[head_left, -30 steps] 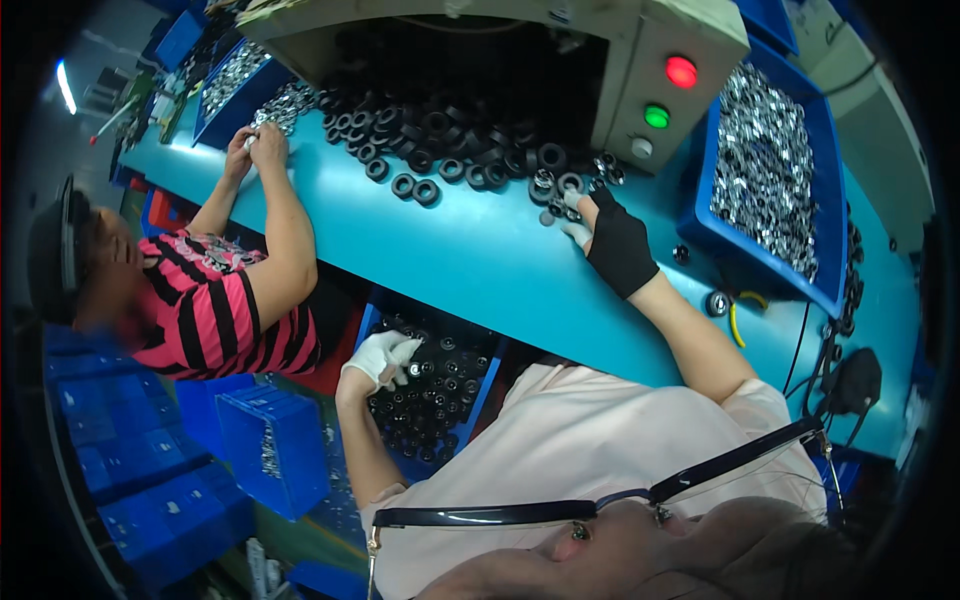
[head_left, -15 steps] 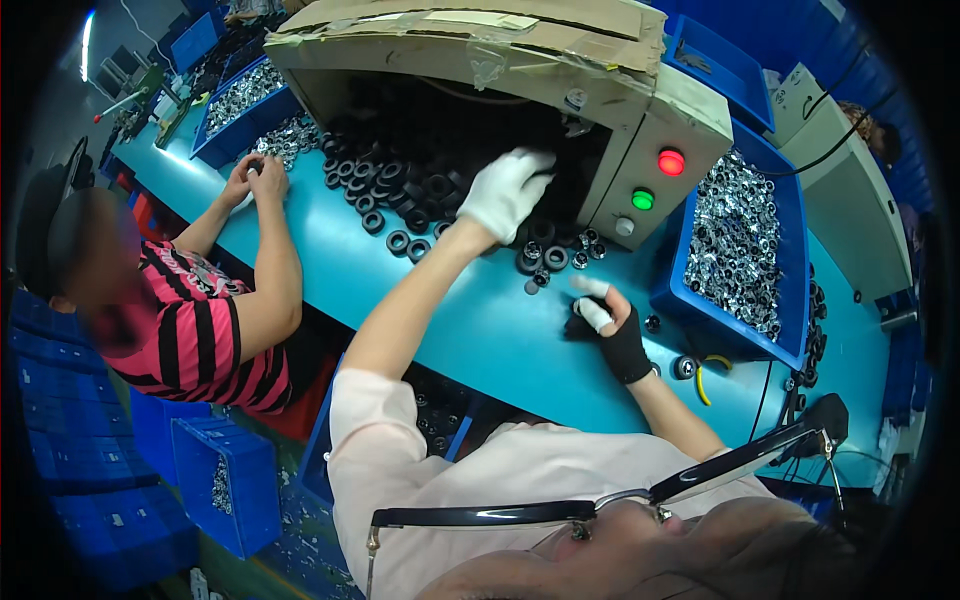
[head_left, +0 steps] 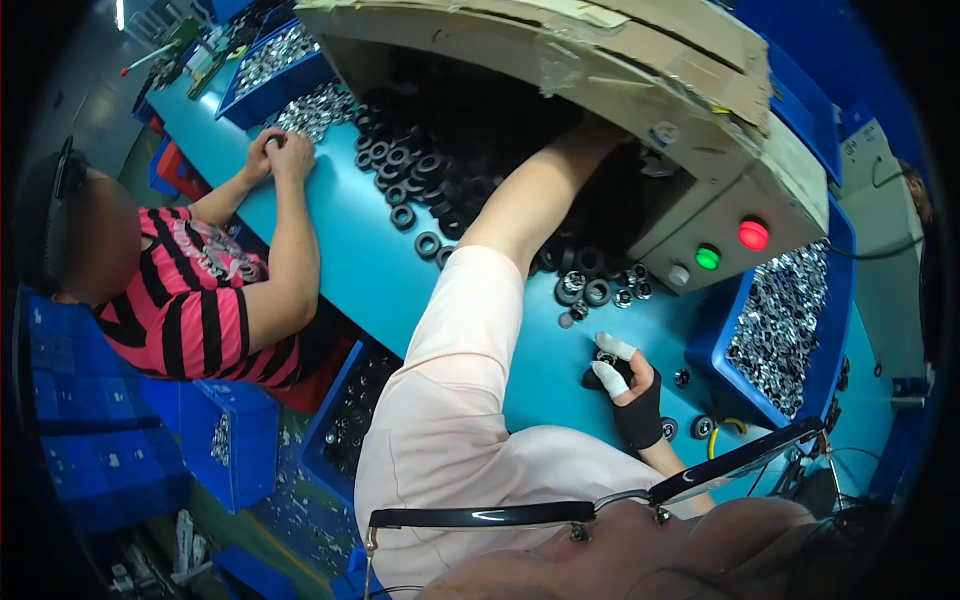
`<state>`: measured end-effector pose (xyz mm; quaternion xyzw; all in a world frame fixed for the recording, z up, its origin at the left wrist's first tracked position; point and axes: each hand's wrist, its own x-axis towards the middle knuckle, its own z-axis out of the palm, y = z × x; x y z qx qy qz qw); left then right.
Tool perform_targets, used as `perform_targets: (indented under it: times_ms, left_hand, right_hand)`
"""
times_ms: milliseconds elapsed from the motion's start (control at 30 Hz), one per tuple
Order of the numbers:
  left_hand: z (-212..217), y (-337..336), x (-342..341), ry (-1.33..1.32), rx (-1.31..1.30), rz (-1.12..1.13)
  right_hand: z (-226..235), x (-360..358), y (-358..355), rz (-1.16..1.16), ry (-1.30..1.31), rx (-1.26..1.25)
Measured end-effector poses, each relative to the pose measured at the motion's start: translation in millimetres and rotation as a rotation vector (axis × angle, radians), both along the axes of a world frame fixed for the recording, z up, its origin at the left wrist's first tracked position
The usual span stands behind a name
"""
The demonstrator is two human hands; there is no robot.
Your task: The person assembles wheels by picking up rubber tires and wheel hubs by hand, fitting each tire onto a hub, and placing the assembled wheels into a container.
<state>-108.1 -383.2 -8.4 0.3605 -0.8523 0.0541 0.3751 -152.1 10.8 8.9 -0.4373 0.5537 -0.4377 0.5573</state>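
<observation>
Sharing the turquoise bench (head_left: pixel 545 390) with a co-worker (head_left: pixel 215 300), whose two hands (head_left: pixel 288 155) meet round a small dark ring (head_left: pixel 274 142) at far left, you have your left forearm (head_left: pixel 545 195) inside the grey housing (head_left: pixel 695 205), past the heap of black rings (head_left: pixel 400 165); your left hand is hidden in there, so I cannot tell how open it is or what it grips. The step looks like a reach for rings, and the next move seems to call for drawing that hand out clear of the opening's edge. Farther right, over the bench and left of the blue bin (head_left: pixel 720 370) of chrome parts (head_left: pixel 785 330), your right hand (head_left: pixel 632 392) is part-curled, its white-covered fingers closed about a black ring with a bright hub (head_left: pixel 606 358). Being round, that piece shows no long axis; its bright face seems to point up, though your fingertips hide much of it.
</observation>
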Motion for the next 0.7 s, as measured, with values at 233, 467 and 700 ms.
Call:
perform_targets:
  times_ms: [233,467,700]
  left_hand:
    - [4,11,-6,0.069,0.171,-0.072]
    - [13,11,6,0.147,0.263,-0.119]
    - [25,22,0,0.273,0.367,-0.233]
  right_hand:
    - [-2,3,-1,-0.064,0.098,-0.116]
    - [-2,5,-3,-0.034,-0.002,-0.002]
    - [3,8,-1,-0.03,0.051,-0.082]
